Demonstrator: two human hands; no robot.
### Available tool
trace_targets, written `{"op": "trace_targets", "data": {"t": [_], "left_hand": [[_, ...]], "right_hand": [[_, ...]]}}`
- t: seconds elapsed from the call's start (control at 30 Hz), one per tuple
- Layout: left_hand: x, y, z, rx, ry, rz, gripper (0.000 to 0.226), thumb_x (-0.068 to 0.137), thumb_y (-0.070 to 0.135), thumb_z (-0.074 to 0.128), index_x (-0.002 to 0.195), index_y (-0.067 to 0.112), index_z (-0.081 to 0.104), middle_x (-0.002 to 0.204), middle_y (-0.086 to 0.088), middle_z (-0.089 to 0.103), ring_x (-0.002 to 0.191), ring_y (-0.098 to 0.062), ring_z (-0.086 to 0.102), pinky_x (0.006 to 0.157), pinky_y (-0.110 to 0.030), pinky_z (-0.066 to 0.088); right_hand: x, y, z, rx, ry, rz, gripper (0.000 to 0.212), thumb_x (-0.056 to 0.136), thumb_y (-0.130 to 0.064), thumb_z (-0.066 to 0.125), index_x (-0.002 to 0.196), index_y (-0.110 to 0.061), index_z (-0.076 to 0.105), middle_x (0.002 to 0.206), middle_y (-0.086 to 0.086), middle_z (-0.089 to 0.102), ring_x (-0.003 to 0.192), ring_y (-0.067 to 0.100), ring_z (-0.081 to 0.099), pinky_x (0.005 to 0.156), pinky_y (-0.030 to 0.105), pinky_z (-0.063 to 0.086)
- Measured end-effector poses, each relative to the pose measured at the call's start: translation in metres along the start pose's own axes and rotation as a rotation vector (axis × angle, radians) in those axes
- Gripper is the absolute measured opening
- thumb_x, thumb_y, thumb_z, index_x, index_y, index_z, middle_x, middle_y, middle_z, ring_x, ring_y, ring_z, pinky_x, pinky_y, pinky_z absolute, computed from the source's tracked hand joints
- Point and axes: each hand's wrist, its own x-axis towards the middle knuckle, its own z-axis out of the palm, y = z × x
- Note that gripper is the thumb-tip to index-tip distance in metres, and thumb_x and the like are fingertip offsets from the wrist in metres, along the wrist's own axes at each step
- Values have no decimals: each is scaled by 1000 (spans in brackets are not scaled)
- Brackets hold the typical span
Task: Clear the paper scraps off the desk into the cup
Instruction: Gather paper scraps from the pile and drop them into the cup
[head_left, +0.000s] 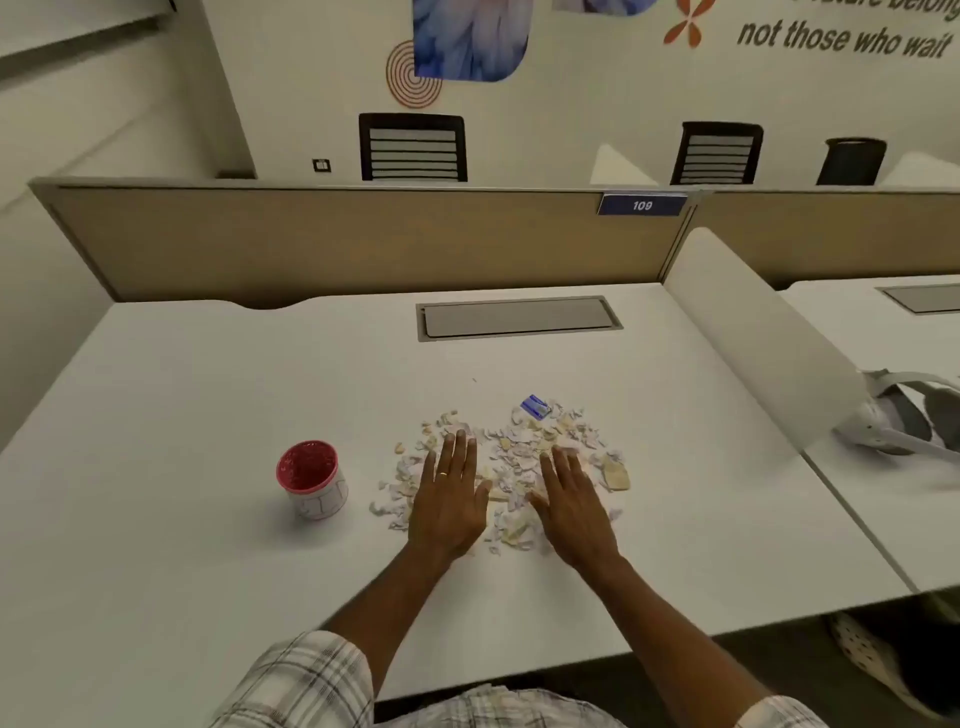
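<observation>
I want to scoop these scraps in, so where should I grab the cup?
Take the cup round its side wall below the rim, left hand coming from its right. It stands upright, mouth open, left of the scraps, so that probably keeps the opening free.

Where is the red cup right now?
In the head view, the cup stands upright on the desk, to the left of the paper scraps and the left hand, touching neither.
</observation>
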Motion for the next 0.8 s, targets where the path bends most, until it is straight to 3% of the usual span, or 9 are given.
{"op": "trace_targets", "data": {"t": [0.13, 0.27, 0.4, 0.5, 0.67, 0.77, 0.8], "left_hand": [[-14, 1, 14, 96, -111, -81, 72, 98, 62, 21, 158, 28, 0, 166, -5, -12, 153, -32, -13, 114, -70, -8], [-11, 6, 21, 75, -281, -163, 68, 98, 64, 23, 157, 37, 4, 166, -7, -13, 150, -38, -19, 109, -77, -1], [-16, 13, 24, 10, -375, -228, 61, 103, 52, 30, 158, 37, 8, 166, -8, -11, 153, -36, -8, 118, -62, 15], [-21, 17, 24, -28, -387, -237, 56, 107, 34, 34, 158, 34, 10, 167, -8, -7, 154, -34, 0, 118, -47, 30], [-25, 20, 21, -171, -301, -313, 60, 105, 8, 38, 157, 31, 20, 167, -2, 4, 154, -22, 8, 120, -39, 29], [-26, 26, 16, -425, -203, -374, 51, 102, 34, 46, 151, 27, 37, 162, 3, 26, 150, -19, 23, 121, -40, 27], [-26, 26, 18, -410, -142, -351, 53, 98, 44, 48, 148, 26, 42, 158, 5, 34, 148, -19, 29, 119, -40, 29]], "right_hand": [[-9, 10, 9, 13, -126, 30, 72, 105, -54, 34, 162, -25, 1, 170, 6, -14, 157, 33, -15, 130, 45, 4], [-5, 14, 16, 48, -233, 5, 70, 106, -46, 41, 162, -31, 2, 170, 4, -14, 157, 34, -9, 127, 48, 17], [0, 11, 20, -18, -250, -100, 61, 108, -33, 42, 161, -30, 13, 171, 6, -6, 158, 34, -2, 117, 47, 39], [3, 10, 21, -44, -230, -157, 59, 106, -19, 46, 159, -28, 22, 171, 9, 6, 157, 35, 9, 113, 47, 45], [11, 18, 16, -46, -185, -281, 62, 97, 0, 56, 154, -20, 38, 164, 8, 27, 150, 32, 28, 106, 42, 52], [15, 23, 17, -41, -148, -347, 51, 97, -4, 60, 145, -15, 51, 154, 8, 44, 140, 28, 43, 103, 37, 53], [17, 24, 17, -33, -143, -360, 45, 97, -8, 62, 141, -15, 56, 149, 8, 49, 135, 27, 48, 100, 36, 54]]}}
